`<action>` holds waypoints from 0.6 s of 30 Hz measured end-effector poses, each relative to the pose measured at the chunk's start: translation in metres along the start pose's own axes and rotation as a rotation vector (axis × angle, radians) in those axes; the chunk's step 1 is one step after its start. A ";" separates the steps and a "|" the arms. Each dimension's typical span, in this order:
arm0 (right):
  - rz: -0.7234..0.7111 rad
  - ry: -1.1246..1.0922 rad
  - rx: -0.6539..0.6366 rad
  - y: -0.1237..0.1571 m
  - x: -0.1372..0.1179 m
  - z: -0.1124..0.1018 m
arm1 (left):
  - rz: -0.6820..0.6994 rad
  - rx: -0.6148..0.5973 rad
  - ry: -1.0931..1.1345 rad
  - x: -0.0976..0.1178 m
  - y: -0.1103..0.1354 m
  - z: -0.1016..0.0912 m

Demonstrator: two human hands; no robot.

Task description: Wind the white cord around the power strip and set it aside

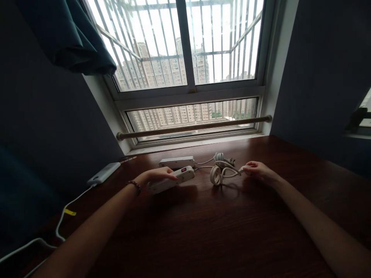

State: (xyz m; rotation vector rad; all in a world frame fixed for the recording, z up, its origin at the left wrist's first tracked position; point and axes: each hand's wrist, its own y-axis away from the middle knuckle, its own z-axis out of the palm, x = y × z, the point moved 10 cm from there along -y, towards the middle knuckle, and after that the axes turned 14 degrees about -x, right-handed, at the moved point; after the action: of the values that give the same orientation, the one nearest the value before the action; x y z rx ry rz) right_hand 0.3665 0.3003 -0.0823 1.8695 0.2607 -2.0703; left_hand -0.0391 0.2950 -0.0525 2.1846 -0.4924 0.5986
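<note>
Head view: left hand (160, 174) grasping the front power strip (182, 178) from above, fingers (170, 176) laid across its smooth white plastic casing; right hand (259, 170) pinching the pale cord end (245, 168), most of it hidden by the grip. Front strip long, narrow, round-cornered, set at a slant over the worktop (188, 231); whether it touches I cannot tell. Red rectangular switch (183, 170) near its right end. From that end runs a white cord (215, 176), glossy, wound into round loops between the two hands. Just behind, a second white strip (176, 161), flat-sided, lying roughly parallel to the window; its grey-white cord bundle (219, 156) tightly wound, a dark plug (231, 161) beside it. Beaded-looking bracelet (135, 187) on left wrist. Worktop dark reddish-brown, wood-grained, faintly reflective. Farther left, a rounded white block (104, 173) with a thin cable (74, 199), yellow tag (70, 212) along it. Beyond: round metal-looking rail (197, 127) crossing the barred window (162, 69); heavy teal curtain (69, 38), softly folded.
</note>
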 end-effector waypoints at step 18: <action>-0.016 0.358 -0.067 0.001 -0.008 0.009 | 0.011 0.492 -0.535 0.046 0.030 0.008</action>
State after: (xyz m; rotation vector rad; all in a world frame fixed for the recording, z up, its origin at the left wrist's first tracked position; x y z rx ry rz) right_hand 0.3596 0.2972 -0.0730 2.1926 0.4261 -1.7008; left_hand -0.0156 0.2640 -0.0132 2.8281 -0.6869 0.1303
